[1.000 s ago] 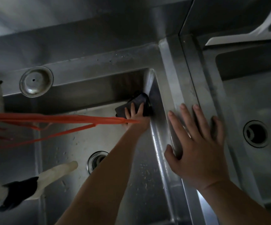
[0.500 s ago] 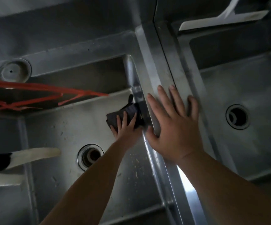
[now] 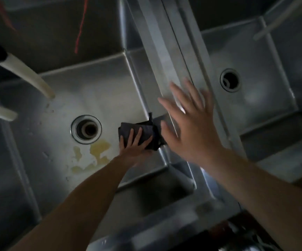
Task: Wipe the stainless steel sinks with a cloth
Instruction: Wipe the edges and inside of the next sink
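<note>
Two stainless steel sinks lie below me, split by a flat steel divider [image 3: 166, 57]. Down in the left sink [image 3: 92, 82], my left hand [image 3: 134, 144] presses a folded dark cloth [image 3: 143, 130] with straight fingers against the bottom at the foot of the right wall. My right hand [image 3: 190, 127] is spread flat, fingers straight, over the divider rim beside the cloth; it looks blurred. The right sink [image 3: 266, 98] holds nothing I can see.
The left sink has a round drain [image 3: 86, 129] with yellowish stains [image 3: 96, 153] in front of it. White hose ends [image 3: 29, 77] hang in from the left. A red cord [image 3: 80, 28] dangles at the back. The right sink's drain [image 3: 230, 80] sits near its middle.
My left hand has slid the cloth along the right wall from the sink's back corner toward the front. My right hand has followed along the divider. The view has tilted further down.
</note>
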A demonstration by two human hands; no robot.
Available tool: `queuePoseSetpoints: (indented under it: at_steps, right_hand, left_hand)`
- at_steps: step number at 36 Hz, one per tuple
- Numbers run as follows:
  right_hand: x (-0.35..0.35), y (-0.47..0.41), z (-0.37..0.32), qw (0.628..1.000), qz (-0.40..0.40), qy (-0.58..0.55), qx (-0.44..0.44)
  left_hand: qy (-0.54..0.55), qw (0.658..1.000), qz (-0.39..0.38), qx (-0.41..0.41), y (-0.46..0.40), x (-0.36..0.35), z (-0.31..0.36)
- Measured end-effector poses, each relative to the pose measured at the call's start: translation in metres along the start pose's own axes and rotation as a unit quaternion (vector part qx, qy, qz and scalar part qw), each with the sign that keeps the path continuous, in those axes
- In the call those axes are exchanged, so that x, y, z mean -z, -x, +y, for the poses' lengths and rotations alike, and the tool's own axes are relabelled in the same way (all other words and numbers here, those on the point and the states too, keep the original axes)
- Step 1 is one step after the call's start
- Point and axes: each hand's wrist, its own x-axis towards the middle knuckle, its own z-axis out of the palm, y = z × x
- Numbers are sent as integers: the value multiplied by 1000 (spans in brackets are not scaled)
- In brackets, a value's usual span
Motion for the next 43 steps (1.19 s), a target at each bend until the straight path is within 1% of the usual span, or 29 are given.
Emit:
queuePoseSetpoints:
  at_steps: [1,3,6,7,9,15,17,19,21,24,27,29,32,34,36,40,42,43]
  right_hand:
    - [-1,22,-8,1000,-6,-9,-6]
    - [-5,60,-22,999,-44,-2,1]
    - [-15,99,-36,991,-117,64,15]
    - [-17,106,-38,988,-133,80,4]
    - [-22,113,-42,983,-151,100,-26]
    - [-31,118,-45,977,-161,119,-72]
    - [-33,118,-44,978,-154,116,-74]
    - [-35,119,-43,980,-147,115,-71]
    - [-36,120,-42,984,-129,105,-65]
    - [-38,120,-42,987,-106,96,-72]
    - [-40,120,-41,989,-94,86,-72]
    - [-40,120,-41,989,-95,86,-71]
    - [-39,120,-41,987,-107,91,-74]
    - [-38,120,-42,987,-113,88,-74]
    - [-37,120,-42,987,-118,85,-75]
    - [-37,119,-42,987,-121,82,-73]
    - [-37,119,-41,987,-116,80,-77]
    - [-37,119,-42,987,-114,79,-80]
  left_hand:
    - [-1,1000,-20,-7,8,-3,5]
    - [-18,997,-67,-35,21,-10,15]
    - [-53,985,-141,-82,39,-16,21]
    - [-50,982,-157,-93,42,-16,20]
    - [-59,978,-164,-112,48,-15,16]
    - [-135,976,-105,-134,47,-28,5]
    - [-154,976,-61,-144,41,-34,-3]
    - [-155,977,0,-146,32,-32,-11]
    - [-96,987,63,-116,19,-16,-16]
    - [-37,994,96,-25,-9,23,-21]
    - [18,994,88,63,-38,67,-23]
    - [64,990,72,100,-53,92,-20]
    - [109,986,42,118,-64,111,-13]
    - [113,986,38,117,-64,108,-12]
    - [85,991,26,98,-56,94,-14]
    - [-24,999,-24,23,-24,44,-11]
    - [-115,991,-48,-43,0,17,-5]
    - [-165,980,-64,-96,14,4,-3]
